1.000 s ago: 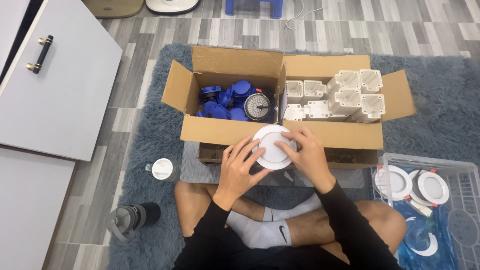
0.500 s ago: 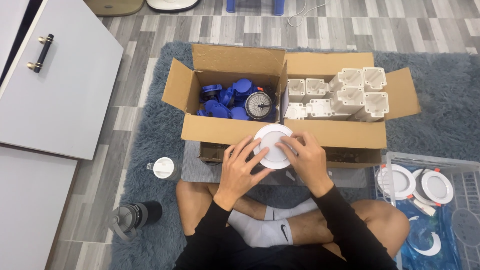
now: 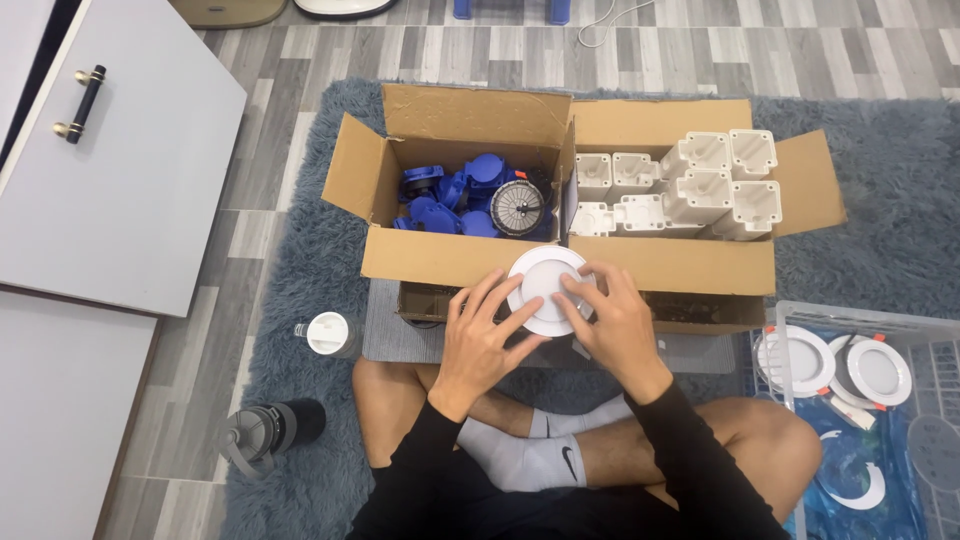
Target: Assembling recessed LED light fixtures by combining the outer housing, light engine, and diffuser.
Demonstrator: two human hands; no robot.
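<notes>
Gripping the round white light fixture [image 3: 547, 290] at centre frame, left hand [image 3: 482, 345] and right hand [image 3: 612, 325] both curling fingers around its rim, just below the cardboard box [image 3: 460, 258].

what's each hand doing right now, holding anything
Left hand: fingers spread, gripping the left edge of the round white disc.
Right hand: gripping the same disc from the right.
</notes>
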